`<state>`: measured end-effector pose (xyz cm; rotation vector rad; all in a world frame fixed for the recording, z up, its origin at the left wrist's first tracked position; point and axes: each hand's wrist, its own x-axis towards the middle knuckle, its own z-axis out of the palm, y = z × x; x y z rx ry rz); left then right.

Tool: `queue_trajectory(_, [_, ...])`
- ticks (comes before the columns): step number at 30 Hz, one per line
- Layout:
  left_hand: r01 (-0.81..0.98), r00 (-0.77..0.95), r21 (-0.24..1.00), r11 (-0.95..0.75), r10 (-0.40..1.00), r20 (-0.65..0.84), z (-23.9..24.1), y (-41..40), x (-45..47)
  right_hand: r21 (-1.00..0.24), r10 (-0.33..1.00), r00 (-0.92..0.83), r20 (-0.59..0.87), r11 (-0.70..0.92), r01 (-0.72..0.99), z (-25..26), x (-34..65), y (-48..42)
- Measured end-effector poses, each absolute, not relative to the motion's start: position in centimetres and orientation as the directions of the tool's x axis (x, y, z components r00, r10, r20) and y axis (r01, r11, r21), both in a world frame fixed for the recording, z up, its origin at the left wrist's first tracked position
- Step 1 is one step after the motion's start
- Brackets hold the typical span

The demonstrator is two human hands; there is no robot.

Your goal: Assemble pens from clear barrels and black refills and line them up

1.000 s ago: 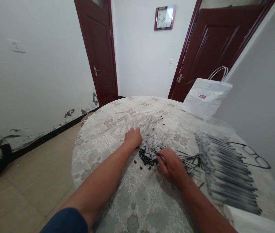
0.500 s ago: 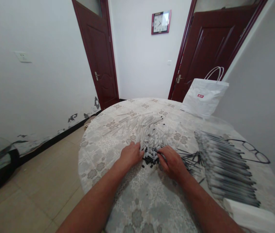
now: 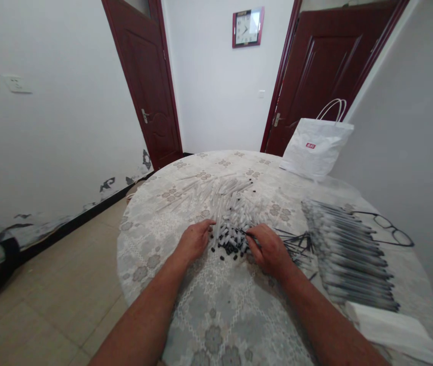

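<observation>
My left hand (image 3: 194, 241) is at the left edge of a heap of pen parts, index finger stretched out and thumb apart, close to the clear pen barrels (image 3: 220, 213). Nothing shows in its fingers. My right hand (image 3: 270, 250) is closed in a pinch on a thin dark pen refill (image 3: 241, 232), its tip pointing left over the heap. Between the hands lie small white pen caps (image 3: 243, 213) and small black plugs (image 3: 231, 249). To the right of my right hand, more dark refills (image 3: 296, 243) lie loosely crossed.
Rows of assembled pens (image 3: 353, 259) lie on the right of the round cloth-covered table (image 3: 216, 310). Beyond them are eyeglasses (image 3: 392, 231); a white paper bag (image 3: 315, 150) stands at the back right. A white folded item (image 3: 392, 325) lies at the front right.
My left hand has drawn back left from the heap, its index finger now stretched out. My right hand keeps its pinch on the refill. The whole view has shifted slightly.
</observation>
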<state>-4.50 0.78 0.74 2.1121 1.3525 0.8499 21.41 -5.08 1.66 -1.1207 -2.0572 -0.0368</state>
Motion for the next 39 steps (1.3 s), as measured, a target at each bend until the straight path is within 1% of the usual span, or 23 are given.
queue_trajectory(5, [0.581,0.350,0.709,-0.400,0.909,0.226,1.2,0.8,-4.7,-0.324,0.696,-0.302,0.651,0.615,0.719,1.5,21.5,-5.0])
queue_trajectory(8, [0.509,0.330,0.796,-0.327,0.929,0.171,2.3,0.6,-4.8,-0.327,0.696,-0.300,0.653,0.615,0.717,1.4,21.6,-5.0])
queue_trajectory(10, [0.392,0.329,0.895,-0.210,0.941,0.077,3.1,0.4,-5.0,-0.332,0.698,-0.296,0.652,0.614,0.716,1.4,21.6,-5.0])
queue_trajectory(12, [0.203,0.367,0.977,-0.066,0.930,-0.014,3.7,0.2,-5.2,-0.339,0.702,-0.289,0.651,0.610,0.716,1.4,21.6,-5.1])
queue_trajectory(13, [0.096,0.394,0.995,0.005,0.918,-0.043,4.0,0.2,-5.3,-0.341,0.702,-0.285,0.653,0.609,0.716,1.4,21.6,-5.1])
queue_trajectory(15, [-0.107,0.431,0.988,0.114,0.900,-0.058,4.4,0.0,-5.6,-0.341,0.701,-0.278,0.657,0.605,0.720,1.4,21.7,-5.1])
queue_trajectory(17, [-0.269,0.435,0.948,0.170,0.900,-0.038,4.6,-0.1,-5.8,-0.341,0.699,-0.268,0.663,0.600,0.723,1.4,21.7,-5.1])
queue_trajectory(20, [-0.446,0.381,0.879,0.166,0.924,0.019,4.8,-0.1,-5.8,-0.349,0.698,-0.244,0.674,0.591,0.728,1.4,21.8,-5.0])
queue_trajectory(22, [-0.522,0.334,0.841,0.145,0.941,0.046,4.9,0.0,-5.6,-0.357,0.697,-0.226,0.680,0.584,0.729,1.4,21.8,-4.9])
queue_trajectory(25, [-0.579,0.295,0.806,0.126,0.953,0.063,5.1,0.1,-5.1,-0.377,0.704,-0.197,0.682,0.569,0.731,1.5,21.9,-5.0])
queue_trajectory(29, [-0.600,0.322,0.785,0.157,0.945,0.057,5.6,-0.5,-3.5,-0.458,0.724,-0.099,0.682,0.529,0.714,2.2,21.5,-5.5])
queue_trajectory(35, [-0.539,0.402,0.816,0.210,0.915,0.030,6.5,-2.5,0.1,-0.606,0.780,0.013,0.625,0.475,0.639,3.6,20.2,-6.5])
queue_trajectory(37, [-0.523,0.416,0.823,0.221,0.909,0.020,6.4,-3.2,1.2,-0.633,0.798,0.011,0.603,0.470,0.614,3.8,20.0,-6.7])
queue_trajectory(39, [-0.461,0.426,0.861,0.214,0.905,0.003,6.1,-3.6,2.2,-0.652,0.811,-0.011,0.585,0.478,0.589,3.8,19.8,-6.7])
